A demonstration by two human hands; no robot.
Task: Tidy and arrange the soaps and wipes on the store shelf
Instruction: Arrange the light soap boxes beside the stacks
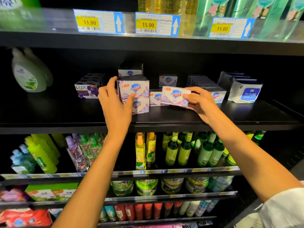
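On the black middle shelf point(181, 116) stands a two-high stack of lilac Safeguard soap boxes point(139, 96). My left hand point(113, 102) clasps the stack's left side, thumb across its front. My right hand point(199, 101) holds a single lilac Safeguard soap box point(174, 95) just above the shelf, to the right of the stack. More Safeguard boxes point(155, 97) sit between and behind. A row of Lux soap boxes point(87, 89) lies to the left. White and blue wipes packs point(246, 92) stand at the right, and another Safeguard row point(217, 95) sits behind my right hand.
A green hand-wash bottle point(28, 74) stands at the shelf's far left. The shelf above carries price tags point(148, 24) and bottles. Lower shelves hold green and yellow bottles point(177, 150). Bare shelf surface shows between the bottle and the Lux row and along the front edge.
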